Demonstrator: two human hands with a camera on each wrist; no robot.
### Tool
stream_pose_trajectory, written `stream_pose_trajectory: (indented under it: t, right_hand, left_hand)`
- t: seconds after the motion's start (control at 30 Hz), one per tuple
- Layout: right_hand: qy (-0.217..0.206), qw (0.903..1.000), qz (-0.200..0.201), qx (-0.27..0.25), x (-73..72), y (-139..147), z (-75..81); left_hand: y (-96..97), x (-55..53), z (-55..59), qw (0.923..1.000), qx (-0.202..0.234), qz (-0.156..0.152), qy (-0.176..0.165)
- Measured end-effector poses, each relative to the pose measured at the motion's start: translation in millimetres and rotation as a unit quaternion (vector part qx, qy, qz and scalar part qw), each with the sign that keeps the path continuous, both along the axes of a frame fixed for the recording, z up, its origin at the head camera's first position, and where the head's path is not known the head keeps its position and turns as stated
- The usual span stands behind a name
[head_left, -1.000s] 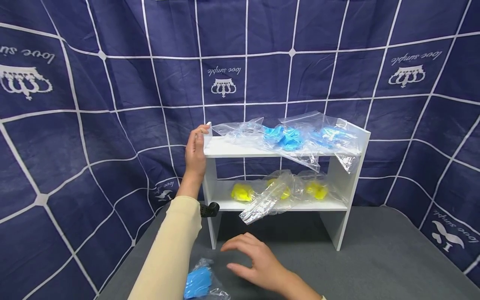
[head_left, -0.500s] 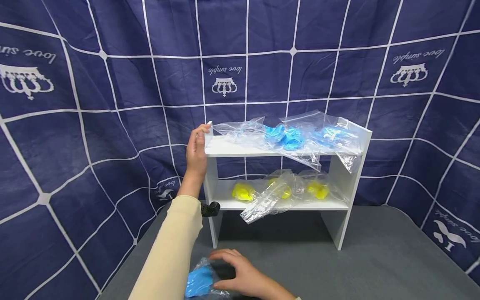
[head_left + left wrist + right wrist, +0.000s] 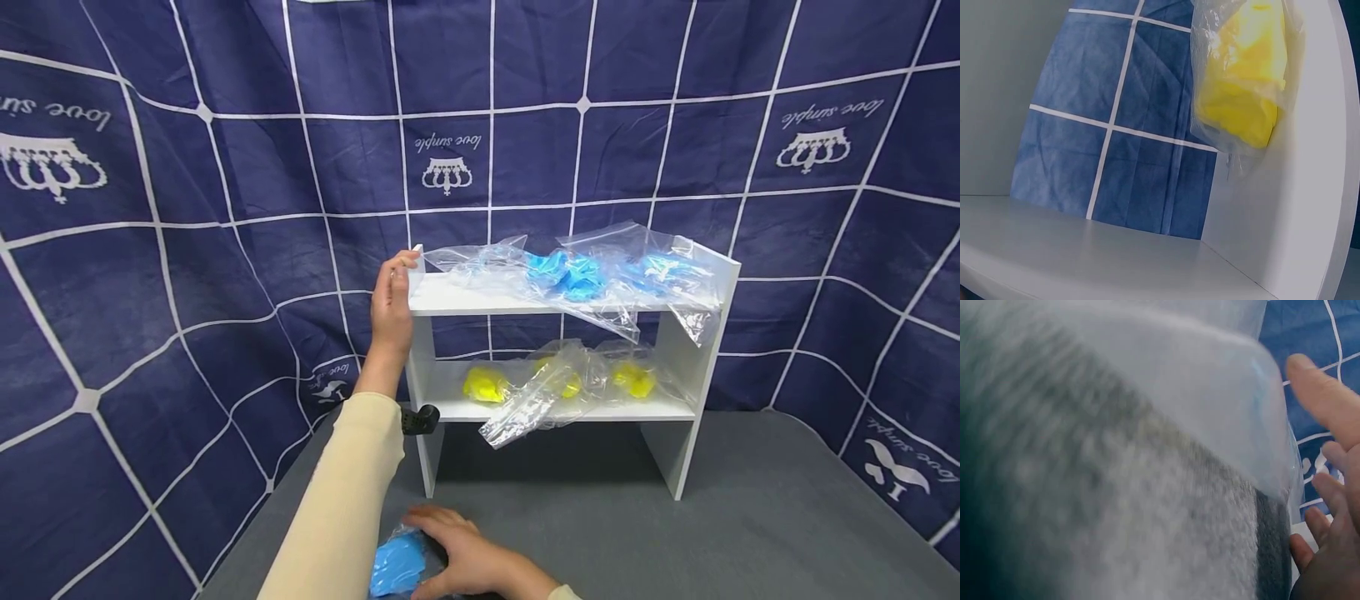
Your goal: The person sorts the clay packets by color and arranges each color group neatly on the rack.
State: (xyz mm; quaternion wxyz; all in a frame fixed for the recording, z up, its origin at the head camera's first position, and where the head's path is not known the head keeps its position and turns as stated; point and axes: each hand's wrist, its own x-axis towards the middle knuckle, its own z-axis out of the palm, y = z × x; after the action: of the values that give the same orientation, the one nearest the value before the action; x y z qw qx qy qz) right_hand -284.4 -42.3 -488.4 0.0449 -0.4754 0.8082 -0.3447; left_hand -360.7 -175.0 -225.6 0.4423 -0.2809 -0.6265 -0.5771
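Note:
My left hand [image 3: 392,304] grips the left side panel of a white two-tier shelf [image 3: 453,293], its fingers over the panel's top edge. Lower down, my right hand [image 3: 471,560] reaches over a clear plastic bag with a blue, soft-looking thing [image 3: 397,567] inside, lying on the dark grey tabletop. Its thumb and fingers are spread around the bag's right side. Close up in the right wrist view, the clear plastic [image 3: 1210,387] stands near the spread fingers. The left wrist view looks into the shelf, where a bagged yellow thing [image 3: 1241,81] sits.
Bagged blue things [image 3: 573,275] lie along the upper tier, some plastic hanging over its front edge. Several bagged yellow things [image 3: 486,385] occupy the lower tier, with a loose bag end [image 3: 517,421] drooping forward. A navy checked curtain [image 3: 247,167] encloses the dark grey tabletop [image 3: 750,517].
My right hand has moved left and down across the tabletop to the blue bagged thing. My left hand keeps its place on the shelf panel.

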Motion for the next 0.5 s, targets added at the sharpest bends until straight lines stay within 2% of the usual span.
stream_pose_trajectory:
  t: [0.13, 0.27, 0.37, 0.5]
  right_hand:
    - [0.004, 0.9998, -0.004, 0.017, 0.8, -1, -1.9]
    - [0.032, 0.9991, -0.006, 0.027, 0.4, -1, -3.3]
    - [0.069, 0.9967, -0.007, 0.04, 0.6, -3, -4.0]
    - [0.095, 0.9937, -0.013, 0.058, 0.6, -3, -4.6]
  left_hand:
    - [-0.7, -2.7, -1.0, 1.0, -0.003, -0.006, 0.002]
    - [-4.7, -19.3, -6.6, 0.9999, 0.005, -0.007, 0.006]
    - [-9.2, -32.3, -12.1, 0.9999, 0.008, -0.002, 0.01]
    - [-11.9, -37.6, -15.5, 0.9998, 0.005, -0.003, 0.019]
